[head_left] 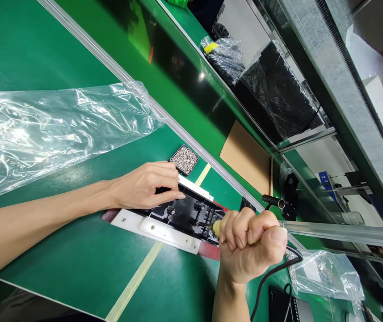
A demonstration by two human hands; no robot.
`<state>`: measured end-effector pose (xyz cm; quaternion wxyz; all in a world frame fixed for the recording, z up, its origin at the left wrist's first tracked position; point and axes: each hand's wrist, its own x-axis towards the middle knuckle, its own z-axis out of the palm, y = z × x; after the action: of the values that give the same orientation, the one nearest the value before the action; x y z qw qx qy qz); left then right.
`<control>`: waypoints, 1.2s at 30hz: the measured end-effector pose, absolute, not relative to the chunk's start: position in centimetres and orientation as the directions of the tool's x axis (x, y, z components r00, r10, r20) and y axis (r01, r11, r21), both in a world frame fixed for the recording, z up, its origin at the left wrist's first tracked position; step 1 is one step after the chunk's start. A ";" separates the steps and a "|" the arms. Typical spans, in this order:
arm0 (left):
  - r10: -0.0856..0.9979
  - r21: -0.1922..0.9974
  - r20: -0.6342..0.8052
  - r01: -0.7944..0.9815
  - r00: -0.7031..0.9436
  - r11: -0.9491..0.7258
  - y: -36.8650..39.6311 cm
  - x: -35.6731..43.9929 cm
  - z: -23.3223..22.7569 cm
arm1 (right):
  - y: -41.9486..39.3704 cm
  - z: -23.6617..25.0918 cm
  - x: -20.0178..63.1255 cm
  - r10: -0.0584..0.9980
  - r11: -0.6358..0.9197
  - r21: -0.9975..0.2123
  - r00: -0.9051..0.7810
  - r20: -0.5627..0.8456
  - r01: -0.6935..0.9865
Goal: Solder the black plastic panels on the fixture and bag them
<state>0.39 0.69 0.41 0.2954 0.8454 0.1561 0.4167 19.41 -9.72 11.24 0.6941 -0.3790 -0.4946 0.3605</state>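
Note:
A long black plastic housing [181, 214] with molded ribs and bosses lies between the white rails of a fixture [167, 235]. My left hand [147, 185] is bent over its left end, thumb on the black surface and fingers along the far edge; their tips are partly hidden. My right hand [250, 243] is wrapped in a fist around a corded tool with a yellow collar [216, 228]. Its thin metal tip points left, down at the right part of the housing. The fist hides the tool's handle. Just beyond my left fingers stands a small black tray [184, 159] filled with tiny metallic pieces.
A clear plastic bag [60, 134] covers the left of the green table [87, 264]. A metal rail [107, 60] runs diagonally behind the work. Beyond it are cardboard [246, 156] and wrapped black parts [278, 94]. The tool's black cord [265, 279] trails down at the right, near another plastic bag [325, 273].

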 end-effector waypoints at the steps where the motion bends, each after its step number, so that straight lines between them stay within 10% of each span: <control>1: 0.513 0.632 0.610 0.019 0.603 -0.774 0.7 0.4 0.4 | -9.7 11.2 19.4 0.875 0.453 -0.882 0.252 0.413 -0.126; 36: 0.512 0.627 0.607 0.029 0.608 -0.778 0.8 0.4 0.3 | -9.7 11.2 19.6 0.880 0.451 -0.881 0.238 0.411 -0.144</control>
<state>0.38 0.78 0.35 0.2922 0.8477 0.1594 0.4130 19.56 -9.68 11.21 0.6933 -0.3720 -0.4946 0.3692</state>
